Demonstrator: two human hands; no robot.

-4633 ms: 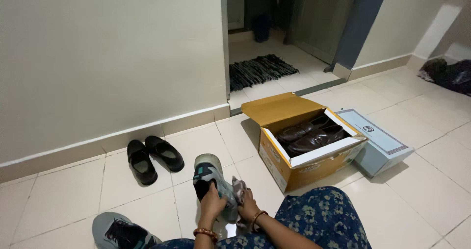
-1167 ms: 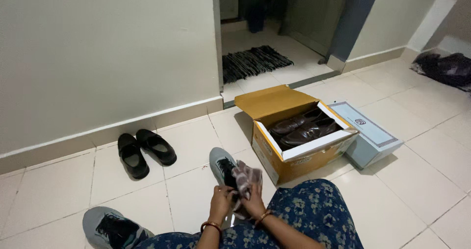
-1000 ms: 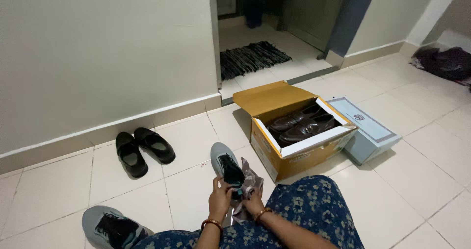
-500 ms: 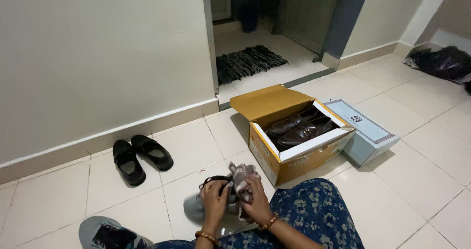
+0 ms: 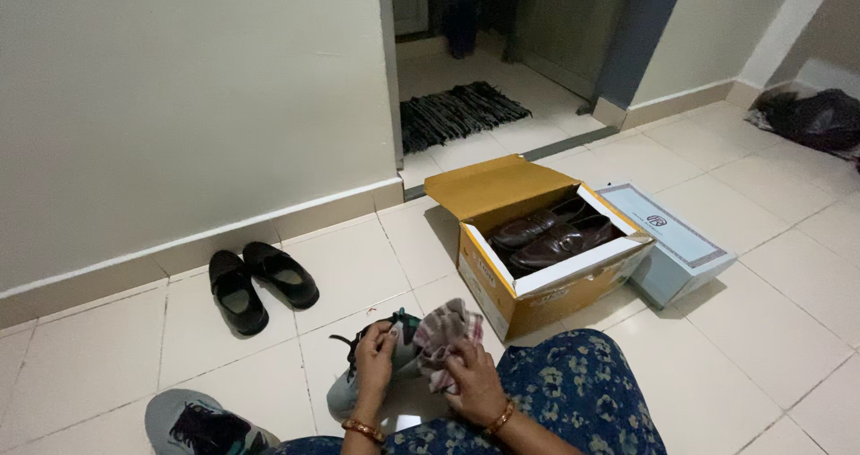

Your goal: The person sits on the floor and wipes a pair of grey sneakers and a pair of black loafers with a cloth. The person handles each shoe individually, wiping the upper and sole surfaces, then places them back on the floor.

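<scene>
1. Tiled floor (image 5: 788, 285), person seated.
2. Left hand (image 5: 374, 365) clasps grey sneaker (image 5: 372, 374), tipped on its side.
3. Right hand (image 5: 473, 385) bunches striped cloth (image 5: 445, 328) against it.
4. Wiping looks midway; second sneaker (image 5: 202, 424) lies left of left hand, untouched.

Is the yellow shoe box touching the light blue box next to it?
Touching. In the head view, the yellow shoe box and the light blue box press together along the side, with no strip of floor showing between them.
</scene>
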